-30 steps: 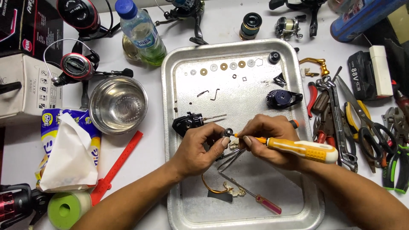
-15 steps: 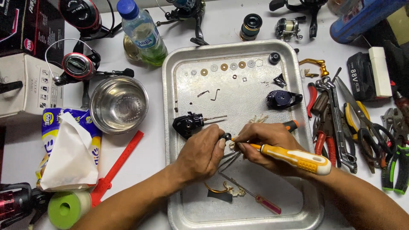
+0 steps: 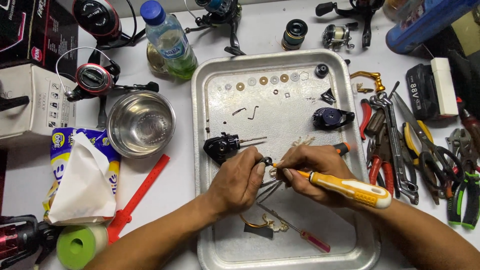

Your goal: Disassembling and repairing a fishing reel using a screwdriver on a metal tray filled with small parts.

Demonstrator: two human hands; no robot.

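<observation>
Here, right hand [image 3: 312,167] grips yellow screwdriver [image 3: 345,187]; white box [image 3: 37,100] far left.

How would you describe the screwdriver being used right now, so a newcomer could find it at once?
Start at the big metal tray in the middle of the table. Over its lower half two hands meet; the right hand grips the screwdriver, whose tip reaches a small dark part pinched by the left hand. Its thick yellow and white handle sets it apart from the thin red-handled screwdriver lying loose below.
</observation>
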